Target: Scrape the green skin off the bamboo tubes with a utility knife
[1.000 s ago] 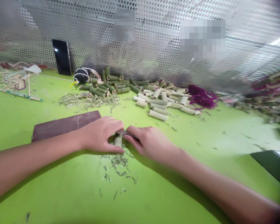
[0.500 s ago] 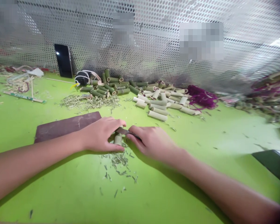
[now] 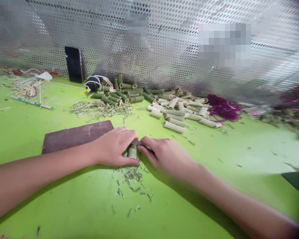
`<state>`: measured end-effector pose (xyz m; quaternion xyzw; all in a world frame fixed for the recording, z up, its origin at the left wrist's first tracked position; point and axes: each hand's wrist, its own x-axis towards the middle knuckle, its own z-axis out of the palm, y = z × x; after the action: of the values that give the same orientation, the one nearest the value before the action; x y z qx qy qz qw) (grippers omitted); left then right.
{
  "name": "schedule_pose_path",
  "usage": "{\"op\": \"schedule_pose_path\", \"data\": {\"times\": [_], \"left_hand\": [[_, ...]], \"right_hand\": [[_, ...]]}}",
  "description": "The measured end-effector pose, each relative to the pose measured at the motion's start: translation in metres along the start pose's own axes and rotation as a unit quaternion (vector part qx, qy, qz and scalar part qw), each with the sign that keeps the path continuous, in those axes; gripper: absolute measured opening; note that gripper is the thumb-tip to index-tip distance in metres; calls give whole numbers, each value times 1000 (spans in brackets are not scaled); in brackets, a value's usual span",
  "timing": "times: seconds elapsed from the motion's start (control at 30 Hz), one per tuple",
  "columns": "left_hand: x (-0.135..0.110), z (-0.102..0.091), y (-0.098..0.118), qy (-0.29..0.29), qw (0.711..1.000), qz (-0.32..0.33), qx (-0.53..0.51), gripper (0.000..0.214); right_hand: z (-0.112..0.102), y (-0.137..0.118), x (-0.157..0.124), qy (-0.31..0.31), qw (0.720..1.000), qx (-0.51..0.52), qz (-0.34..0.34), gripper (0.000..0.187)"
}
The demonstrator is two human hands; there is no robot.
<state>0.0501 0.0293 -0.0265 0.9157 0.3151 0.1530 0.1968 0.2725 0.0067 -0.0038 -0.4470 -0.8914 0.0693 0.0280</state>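
- Your left hand [image 3: 116, 147] is closed round a short bamboo tube [image 3: 132, 152]. The tube sits on the green tabletop [image 3: 214, 156] about midway between the near and far edges. It seems to stand on end, though your fingers hide too much to be sure.
- Your right hand [image 3: 168, 156] is clenched on a small dark blade [image 3: 142, 144], whose tip meets the tube's top, right beside your left fingertips.
- The likeliest trouble, as I judge it, is the blade skidding off the rounded wall into your left thumb or forefinger, since both lie close to its line.
- Loose shavings [image 3: 133, 176] lie on the tabletop just nearer you than the tube. On such footing it could slip or tip under sideways pressure.
- The brown board [image 3: 76, 136] lies by your left wrist, towards the left edge, and a jolt of the forearm could shove it.
- The heaps of cut tubes [image 3: 181, 113] along the far edge lie well apart from both hands.
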Motion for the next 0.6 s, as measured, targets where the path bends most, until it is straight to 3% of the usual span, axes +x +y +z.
{"op": "schedule_pose_path", "data": {"times": [0.2,0.37,0.6], "left_hand": [[0,1,-1,4,1000,24,13,55],[-3,-1,-1,7,1000,7,-12,57],[-3,-3,2,7,999,-42,-31,75]], "right_hand": [[-5,5,-2,-35,997,69,-8,29],[-12,11,-9,-84,986,143,-14,43],[-6,9,-5,-12,999,14,37,32]]}}
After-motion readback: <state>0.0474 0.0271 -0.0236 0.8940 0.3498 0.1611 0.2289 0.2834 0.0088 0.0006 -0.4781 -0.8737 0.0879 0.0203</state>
